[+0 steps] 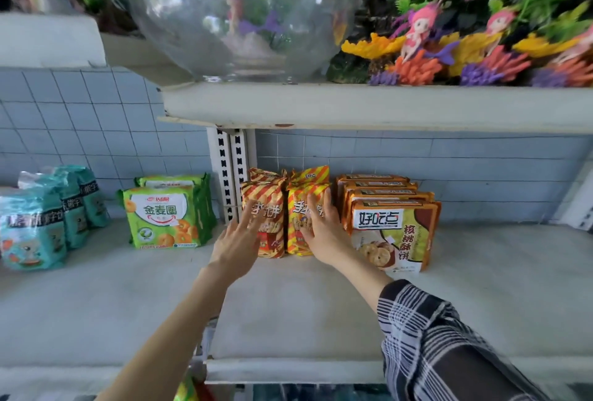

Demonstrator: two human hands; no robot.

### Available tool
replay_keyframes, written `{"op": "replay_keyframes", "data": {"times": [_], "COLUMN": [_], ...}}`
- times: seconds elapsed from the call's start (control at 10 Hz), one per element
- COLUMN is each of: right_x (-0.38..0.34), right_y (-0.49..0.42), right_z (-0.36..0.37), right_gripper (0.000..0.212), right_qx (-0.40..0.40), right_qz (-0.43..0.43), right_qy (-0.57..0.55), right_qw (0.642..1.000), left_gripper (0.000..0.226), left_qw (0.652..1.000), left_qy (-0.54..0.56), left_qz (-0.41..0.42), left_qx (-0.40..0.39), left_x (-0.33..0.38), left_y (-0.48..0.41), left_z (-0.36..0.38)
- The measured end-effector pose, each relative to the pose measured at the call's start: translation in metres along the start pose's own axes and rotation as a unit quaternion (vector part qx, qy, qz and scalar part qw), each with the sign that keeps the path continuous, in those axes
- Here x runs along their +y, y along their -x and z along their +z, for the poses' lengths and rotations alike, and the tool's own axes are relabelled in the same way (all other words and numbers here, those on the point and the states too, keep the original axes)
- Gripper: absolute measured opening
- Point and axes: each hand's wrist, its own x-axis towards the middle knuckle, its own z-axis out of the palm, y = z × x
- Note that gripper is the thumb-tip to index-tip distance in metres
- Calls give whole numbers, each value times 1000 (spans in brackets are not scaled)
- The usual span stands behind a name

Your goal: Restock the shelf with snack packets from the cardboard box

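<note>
Two rows of red-and-yellow striped snack packets stand upright on the white shelf (288, 310). My left hand (239, 238) has its fingers spread and straight against the front of the left striped packet (268, 208). On the face of the right striped packet (300, 208) my right hand (322, 229) lies flat, fingers pointing up. Neither hand grips anything. The cardboard box is not in view.
Orange biscuit packs (393, 233) stand right of the striped ones. Green packs (162, 217) and teal packs (32, 230) stand to the left past a slotted upright (229, 172). Above, an upper shelf (369, 105) holds a glass bowl (237, 12) and plastic aquarium ornaments (465, 34).
</note>
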Motion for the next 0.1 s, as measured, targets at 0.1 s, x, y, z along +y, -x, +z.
{"op": "replay_keyframes", "data": {"times": [0.1], "right_x": [0], "right_y": [11], "right_z": [-17], "right_gripper": [64], "right_qx": [13], "right_qz": [-3], "right_qy": [-10], "right_qw": [1000], "left_gripper": [48], "left_qw": [994], "left_qy": [21], "left_qz": [-76], "left_qx": [76], "left_x": [3], "left_y": [15], "left_z": [-16]}}
